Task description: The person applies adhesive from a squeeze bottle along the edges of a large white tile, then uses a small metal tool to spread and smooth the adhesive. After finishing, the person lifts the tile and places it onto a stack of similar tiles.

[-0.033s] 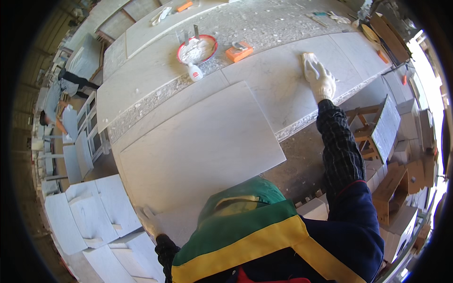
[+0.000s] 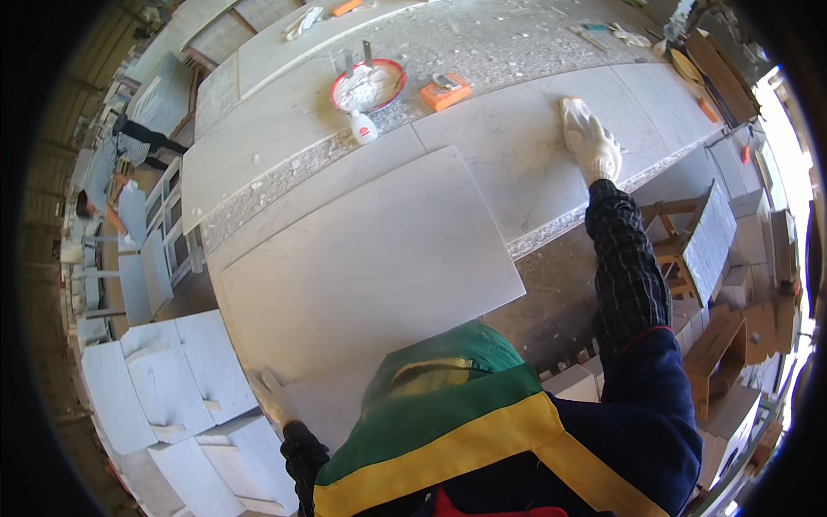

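A large white marble slab [image 2: 362, 258] lies slantwise on the long stone workbench [image 2: 258, 146]. My left hand [image 2: 271, 396], in a white glove, grips the slab's near left corner at the lower edge of the view. My right hand [image 2: 590, 142], also gloved, rests flat with its fingers spread on another pale slab [image 2: 508, 146] farther along the bench, arm stretched out. Part of my green and yellow top hides the near edge of the big slab.
A red-rimmed bowl of white paste [image 2: 369, 86], a small white bottle [image 2: 363, 127] and an orange block [image 2: 445, 90] stand at the back of the bench. White slabs [image 2: 164, 379] are stacked at lower left. Wooden frames and boxes [image 2: 698, 250] crowd the right. A person [image 2: 142, 142] is far left.
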### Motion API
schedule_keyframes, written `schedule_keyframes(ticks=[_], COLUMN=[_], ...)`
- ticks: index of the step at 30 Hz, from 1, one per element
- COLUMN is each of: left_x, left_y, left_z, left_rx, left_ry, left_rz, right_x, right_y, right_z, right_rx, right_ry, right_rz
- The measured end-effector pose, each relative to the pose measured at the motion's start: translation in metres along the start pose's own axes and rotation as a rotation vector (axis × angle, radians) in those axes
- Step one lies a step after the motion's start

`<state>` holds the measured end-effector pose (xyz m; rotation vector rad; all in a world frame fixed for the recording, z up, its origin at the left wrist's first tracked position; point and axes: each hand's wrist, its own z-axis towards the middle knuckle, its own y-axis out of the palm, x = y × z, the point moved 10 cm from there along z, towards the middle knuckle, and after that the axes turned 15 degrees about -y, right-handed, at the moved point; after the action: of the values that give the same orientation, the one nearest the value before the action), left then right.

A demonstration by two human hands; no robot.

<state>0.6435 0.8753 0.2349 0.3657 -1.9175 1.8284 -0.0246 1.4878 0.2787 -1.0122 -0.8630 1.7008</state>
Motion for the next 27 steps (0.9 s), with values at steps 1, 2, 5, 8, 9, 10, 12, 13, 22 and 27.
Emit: schedule_keyframes(ticks=[1, 2, 5, 8, 9, 10, 12, 13, 22, 27], left_x=[-0.005, -0.008, -0.016, -0.021, -0.017, -0.017, -0.013, -0.005, 0.002, 0.022], left_y=[0.003, 0.003, 0.005, 0.012, 0.008, 0.005, 0.005, 0.0, -0.016, -0.031], left_z=[0.001, 0.003, 0.01, 0.011, 0.011, 0.009, 0.001, -0.002, 0.016, 0.03], left_rx=[-0.015, -0.025, -0.072, -0.236, -0.178, -0.175, -0.186, -0.147, -0.168, -0.061], left_ry=[-0.043, -0.067, -0.123, -0.205, -0.189, -0.215, -0.26, -0.225, -0.119, 0.142], left_rz=[-0.007, -0.052, 0.025, -0.055, -0.005, -0.01, -0.013, 0.03, 0.12, 0.091], right_x=[0.007, 0.016, 0.03, 0.027, 0.024, 0.013, 0.003, -0.01, -0.238, -0.345], right_y=[0.009, 0.019, 0.031, -0.001, -0.016, -0.034, -0.041, -0.06, -0.083, -0.046], right_z=[0.003, 0.006, 0.021, 0.026, 0.022, 0.016, -0.008, -0.023, -0.232, -0.322], right_rx=[-0.049, -0.119, -0.19, -0.013, 0.058, 0.148, -0.035, -0.03, -0.095, -0.347], right_ry=[-0.019, -0.007, -0.031, -0.042, -0.031, -0.054, 0.026, 0.001, -0.674, -0.877], right_rz=[-0.091, -0.189, -0.119, -0.083, 0.003, 0.039, 0.438, 0.448, 0.444, 0.378])
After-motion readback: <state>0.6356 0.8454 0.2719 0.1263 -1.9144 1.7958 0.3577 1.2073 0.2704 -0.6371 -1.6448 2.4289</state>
